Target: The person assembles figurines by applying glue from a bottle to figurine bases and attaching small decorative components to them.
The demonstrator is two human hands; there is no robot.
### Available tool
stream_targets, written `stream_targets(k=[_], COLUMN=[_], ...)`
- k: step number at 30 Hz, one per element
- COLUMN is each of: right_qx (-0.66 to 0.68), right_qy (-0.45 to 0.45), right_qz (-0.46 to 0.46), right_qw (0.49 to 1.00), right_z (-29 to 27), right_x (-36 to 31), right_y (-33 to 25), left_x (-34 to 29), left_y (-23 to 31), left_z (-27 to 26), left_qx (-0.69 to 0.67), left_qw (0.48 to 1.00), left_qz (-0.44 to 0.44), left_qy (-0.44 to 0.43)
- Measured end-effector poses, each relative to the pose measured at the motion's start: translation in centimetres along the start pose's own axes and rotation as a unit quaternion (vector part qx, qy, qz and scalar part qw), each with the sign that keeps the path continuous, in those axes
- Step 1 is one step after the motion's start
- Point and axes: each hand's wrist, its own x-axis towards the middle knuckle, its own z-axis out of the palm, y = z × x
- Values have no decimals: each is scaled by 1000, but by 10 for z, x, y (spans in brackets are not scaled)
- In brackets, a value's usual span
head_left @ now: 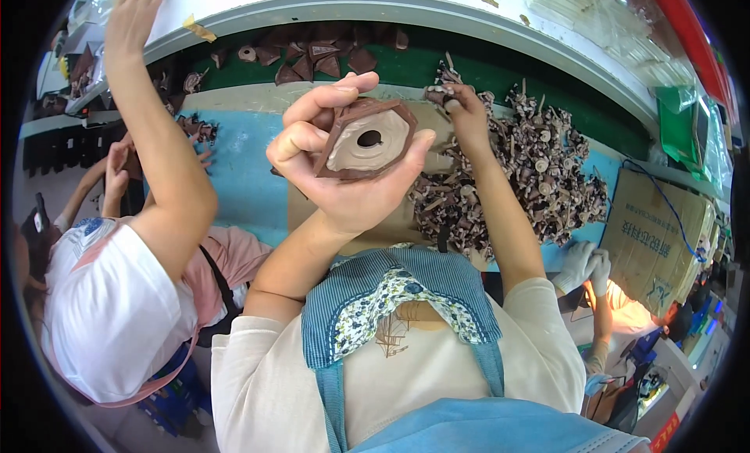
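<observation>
The person wears a cream long-sleeved top with the sleeves pushed up past the elbows, so both forearms are bare. Over it hangs a blue bib apron: the upper part is finely striped in blue, with a floral patch of white, green and dark blue at the neckline. Plain light-blue straps run down to a light-blue lower panel.

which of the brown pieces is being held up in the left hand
The large angular brown piece with a pale face and round hole; the left hand grips it above the pile.
</observation>
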Motion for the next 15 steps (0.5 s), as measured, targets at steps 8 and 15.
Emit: stream_targets(k=[8, 15], right_qx=[637, 586], right_qy=[-190, -199], right_qz=[135, 109], right_qw=[735, 778], right_z=[-62, -75], right_x=[-84, -141], right_y=[-114, -158], left_x=[-15, -31], left_y=[24, 65], left_z=[-14, -43], left_qx=[-83, -306], left_qw=[994, 855], left_qz=[-64, -397], left_qy=[-10, -132])
